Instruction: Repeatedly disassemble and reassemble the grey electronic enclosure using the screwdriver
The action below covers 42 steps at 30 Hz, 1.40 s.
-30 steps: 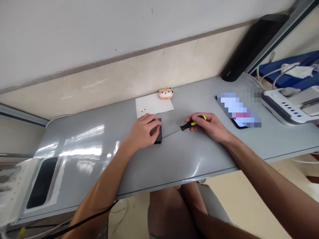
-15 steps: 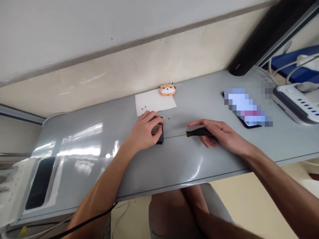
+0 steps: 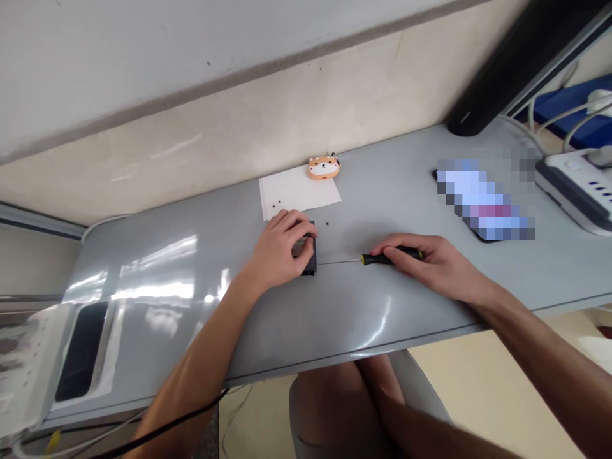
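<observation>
My left hand (image 3: 283, 248) is closed around a small flat black box-like device (image 3: 310, 266), pinning it to the grey desk; the hand covers most of it. Between thumb and fingers, my right hand (image 3: 430, 260) grips a screwdriver (image 3: 392, 257) with a black and yellow handle. Its long thin shaft lies nearly level, and the tip meets the right side of the black device. One tiny dark screw-like piece (image 3: 327, 224) rests on the desk behind the device. Two more small dark pieces (image 3: 276, 204) sit on a white sheet of paper (image 3: 291, 188).
An orange dog-faced case (image 3: 324, 167) stands on the paper's far edge. To the right lie a lit phone (image 3: 482, 204) with a blurred screen and a white power strip (image 3: 581, 185). A black cylinder (image 3: 471, 118) stands at the back. Another dark phone (image 3: 82, 350) lies at left.
My right hand's fingers have moved from spread along the screwdriver handle to closed around it. The left hand and the black device stay in place. The view has shifted slightly.
</observation>
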Available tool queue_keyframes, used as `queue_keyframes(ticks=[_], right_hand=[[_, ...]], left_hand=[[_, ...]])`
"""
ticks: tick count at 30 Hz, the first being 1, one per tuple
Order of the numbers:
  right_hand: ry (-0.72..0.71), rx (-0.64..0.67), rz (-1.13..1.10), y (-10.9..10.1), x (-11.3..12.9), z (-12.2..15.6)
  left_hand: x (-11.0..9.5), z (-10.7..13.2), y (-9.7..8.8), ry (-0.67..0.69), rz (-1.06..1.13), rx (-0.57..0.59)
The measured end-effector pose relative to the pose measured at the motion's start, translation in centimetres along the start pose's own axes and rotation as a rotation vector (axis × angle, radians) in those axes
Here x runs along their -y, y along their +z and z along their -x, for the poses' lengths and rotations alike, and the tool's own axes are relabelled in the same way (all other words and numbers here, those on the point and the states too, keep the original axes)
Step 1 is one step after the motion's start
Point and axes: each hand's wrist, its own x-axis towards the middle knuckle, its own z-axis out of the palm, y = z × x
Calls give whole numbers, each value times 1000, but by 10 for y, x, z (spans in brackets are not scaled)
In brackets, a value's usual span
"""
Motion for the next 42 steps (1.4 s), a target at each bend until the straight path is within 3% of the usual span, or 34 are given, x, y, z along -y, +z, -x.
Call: queue_keyframes(ticks=[8, 15, 42], right_hand=[[-41, -72, 14, -5, -6, -2], [-77, 7, 21, -6, -3, -3], [-86, 11, 26, -6, -2, -3]], left_hand=[[1, 0, 1, -15, 7, 8], [0, -1, -1, -17, 9, 18], [-1, -1, -1, -23, -8, 40]])
